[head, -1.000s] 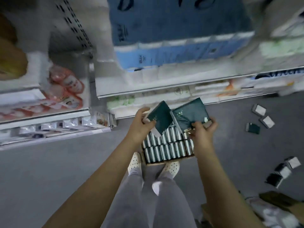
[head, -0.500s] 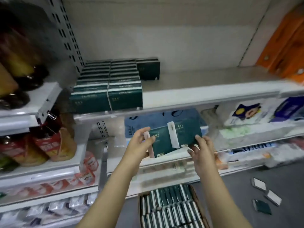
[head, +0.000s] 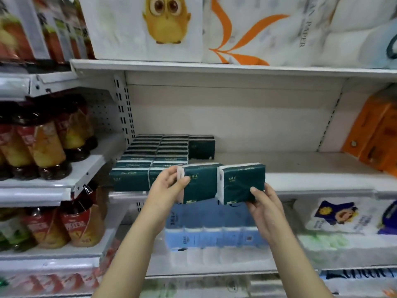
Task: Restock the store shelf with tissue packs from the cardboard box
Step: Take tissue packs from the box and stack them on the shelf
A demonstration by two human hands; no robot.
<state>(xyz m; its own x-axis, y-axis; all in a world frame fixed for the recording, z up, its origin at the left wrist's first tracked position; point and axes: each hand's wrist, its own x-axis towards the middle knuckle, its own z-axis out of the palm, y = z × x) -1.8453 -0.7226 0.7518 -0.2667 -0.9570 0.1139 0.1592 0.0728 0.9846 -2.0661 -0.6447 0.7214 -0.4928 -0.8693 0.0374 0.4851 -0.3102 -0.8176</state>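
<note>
I hold two dark green tissue packs upright in front of the white shelf [head: 311, 166]. My left hand [head: 167, 188] grips the left pack [head: 200, 182] by its left end. My right hand [head: 265, 206] grips the right pack [head: 242, 183] at its lower right corner. Both packs hover at the shelf's front edge, just right of the rows of stocked green packs [head: 148, 160]. One single pack [head: 201, 147] stands at the back beside those rows. The cardboard box is out of view.
Bottled drinks [head: 45, 143] fill the shelves at the left. Orange packages [head: 378, 138] sit at the shelf's right end. Large paper-roll bags [head: 171, 26] stand on the shelf above, and blue and white tissue bundles [head: 212, 229] lie on the shelf below.
My hands lifted both packs out of the box and up to shelf height. The view tilted up from the floor to the shelf, and the box left the frame.
</note>
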